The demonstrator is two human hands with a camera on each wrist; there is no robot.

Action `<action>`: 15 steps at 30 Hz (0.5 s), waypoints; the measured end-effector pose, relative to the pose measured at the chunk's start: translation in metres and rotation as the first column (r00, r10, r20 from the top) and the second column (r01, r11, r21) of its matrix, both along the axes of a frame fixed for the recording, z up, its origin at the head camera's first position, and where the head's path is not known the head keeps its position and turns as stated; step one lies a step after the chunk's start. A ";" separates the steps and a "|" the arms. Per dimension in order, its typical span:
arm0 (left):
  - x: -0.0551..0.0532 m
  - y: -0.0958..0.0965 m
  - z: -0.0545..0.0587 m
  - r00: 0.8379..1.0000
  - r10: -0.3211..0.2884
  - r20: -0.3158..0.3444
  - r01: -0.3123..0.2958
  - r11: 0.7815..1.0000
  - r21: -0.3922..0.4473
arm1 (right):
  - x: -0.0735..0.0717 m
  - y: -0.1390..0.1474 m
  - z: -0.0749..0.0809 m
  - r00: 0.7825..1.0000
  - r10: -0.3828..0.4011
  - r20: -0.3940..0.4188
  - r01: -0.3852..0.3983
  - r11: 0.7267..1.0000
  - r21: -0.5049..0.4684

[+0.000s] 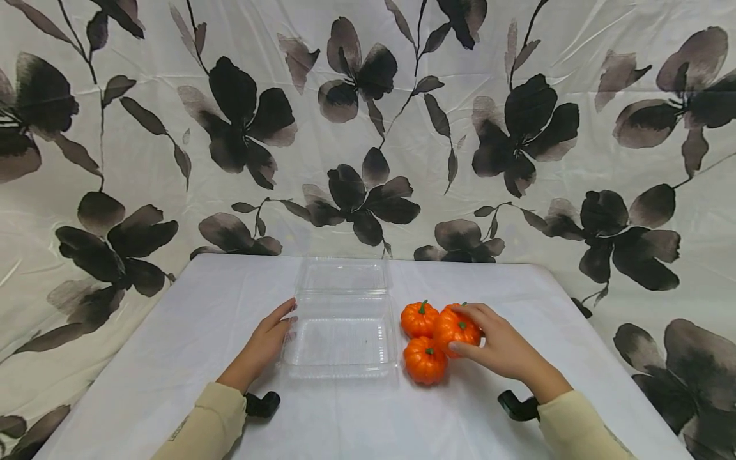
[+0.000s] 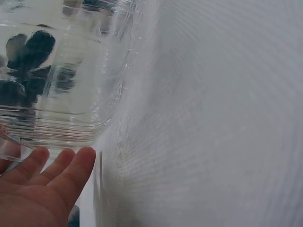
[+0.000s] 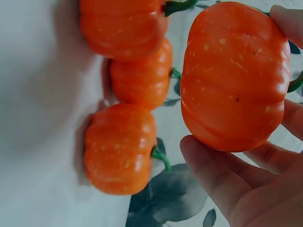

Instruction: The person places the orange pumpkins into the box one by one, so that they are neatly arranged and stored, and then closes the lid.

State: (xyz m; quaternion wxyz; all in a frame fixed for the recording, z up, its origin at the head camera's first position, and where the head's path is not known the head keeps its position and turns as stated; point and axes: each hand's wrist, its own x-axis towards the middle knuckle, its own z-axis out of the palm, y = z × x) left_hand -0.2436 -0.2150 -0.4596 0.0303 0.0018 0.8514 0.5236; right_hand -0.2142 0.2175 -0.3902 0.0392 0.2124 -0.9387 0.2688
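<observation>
My right hand (image 1: 500,342) grips a small orange pumpkin (image 3: 236,75) with a green stem, thumb on one side and fingers on the other. Raised over the table, it partly covers another pumpkin in the head view. Three like it rest on the table, among them the back left one (image 1: 418,319) and the front one (image 1: 425,365). Left of them lies a clear plastic clamshell container (image 1: 339,372), its lid (image 1: 344,276) folded back to the far side. Fairly straight fingers of my left hand (image 1: 267,338) touch the container's left edge.
A white cloth (image 1: 356,421) covers the table. Behind it hangs a pale curtain (image 1: 437,160) with dark flowers. Black wrist cameras sit at both cuffs, the left one (image 1: 262,405) low beside the container and the right one (image 1: 517,406) below the pumpkins.
</observation>
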 end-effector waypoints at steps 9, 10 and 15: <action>0.000 -0.001 0.004 1.000 0.000 0.013 0.000 1.000 0.001 | -0.004 -0.016 0.004 0.999 0.019 0.026 -0.017 0.998 -0.058; 0.000 -0.001 0.004 1.000 0.001 0.013 -0.001 1.000 0.006 | -0.005 -0.018 0.004 0.999 0.022 0.030 -0.020 0.998 -0.066; 0.002 0.000 0.006 1.000 -0.002 0.010 0.002 1.000 0.010 | -0.008 -0.029 0.006 0.998 0.040 0.051 -0.036 0.997 -0.066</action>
